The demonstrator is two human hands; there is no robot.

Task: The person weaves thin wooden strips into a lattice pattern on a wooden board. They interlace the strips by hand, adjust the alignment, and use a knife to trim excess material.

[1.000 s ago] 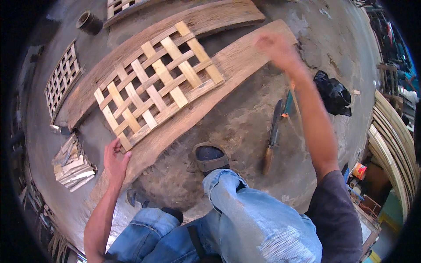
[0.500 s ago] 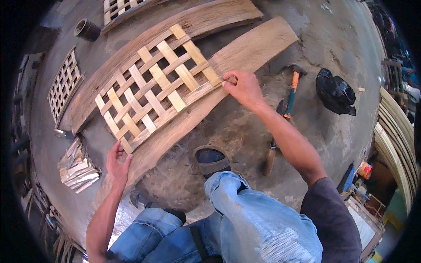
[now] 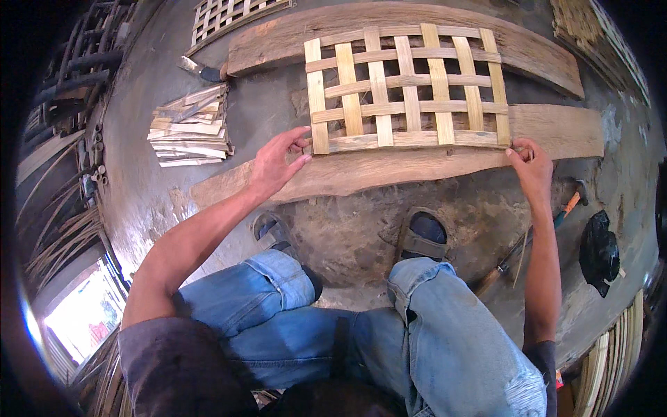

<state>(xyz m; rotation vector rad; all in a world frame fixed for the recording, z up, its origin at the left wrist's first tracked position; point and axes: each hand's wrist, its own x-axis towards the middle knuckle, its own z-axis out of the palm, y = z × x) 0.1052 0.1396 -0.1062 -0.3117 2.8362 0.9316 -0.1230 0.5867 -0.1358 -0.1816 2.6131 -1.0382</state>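
**Base:** Notes from your end, please. Where's the lattice?

**Operator:** From my remote seat: lattice (image 3: 438, 87) upper centre of the frame, woven of pale slats, lower edge over the near plank (image 3: 389, 170), top edge overlapping the far plank (image 3: 347, 19) in view. Can't judge whether it bears on both.

**Base:** Hands?

**Operator:** Right hand (image 3: 531, 167), right of centre: thumb and forefinger pinched on the lattice's lower right corner. Left hand (image 3: 278, 163), left of centre: fingers curled, thumb apart from them, at the lower left corner. I can't tell whether that one grips or merely touches.

**Base:** Anything on the left side?

**Operator:** I log a pile of split wood (image 3: 191, 132), upper left, well apart from the left hand. Above it, a second lattice (image 3: 233, 19), cut by the top edge of the frame.

**Base:** Right side?

**Operator:** Hammer (image 3: 571, 201) with an orange grip, right of the frame, near the right forearm. Black bag (image 3: 599, 254) just below it. A wooden handle (image 3: 490, 280) lies lower, between knee and forearm. Long slats (image 3: 611, 361) fill the lower right corner.

**Base:** The person's stance?

**Operator:** Knees bent, blue jeans (image 3: 278, 333) across the bottom of my view, both sandals just below the near plank.
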